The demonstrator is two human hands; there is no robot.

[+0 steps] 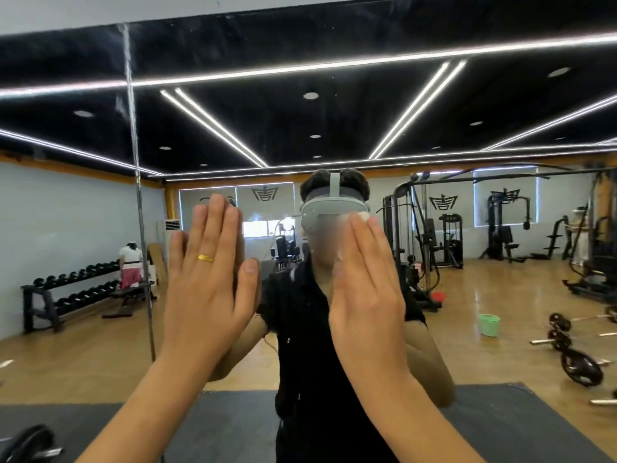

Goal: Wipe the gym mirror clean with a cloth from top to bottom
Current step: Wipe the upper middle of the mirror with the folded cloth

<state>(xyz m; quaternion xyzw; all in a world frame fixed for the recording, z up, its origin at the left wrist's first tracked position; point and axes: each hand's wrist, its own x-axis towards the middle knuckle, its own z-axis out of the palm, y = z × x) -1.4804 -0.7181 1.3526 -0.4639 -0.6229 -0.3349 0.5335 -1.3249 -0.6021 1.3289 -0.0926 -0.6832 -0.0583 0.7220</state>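
Observation:
The gym mirror [334, 111] fills the view, with specks and streaks on the glass and a vertical seam [133, 155] at the left. My right hand [364, 295] is raised with straight fingers, pressing a white cloth [364, 216] flat against the mirror at head height. Only small bits of the cloth show past the fingertips and beside the index finger. My left hand [207, 279], wearing a gold ring, is held up flat with straight fingers at or close to the glass, left of the right hand, holding nothing.
The mirror reflects me in a black shirt, a green bucket [489, 325] on the wooden floor, barbells [574, 355] at the right, a dumbbell rack [70, 292] at the left, weight machines and another person. A dark weight plate [28, 442] sits at the lower left corner.

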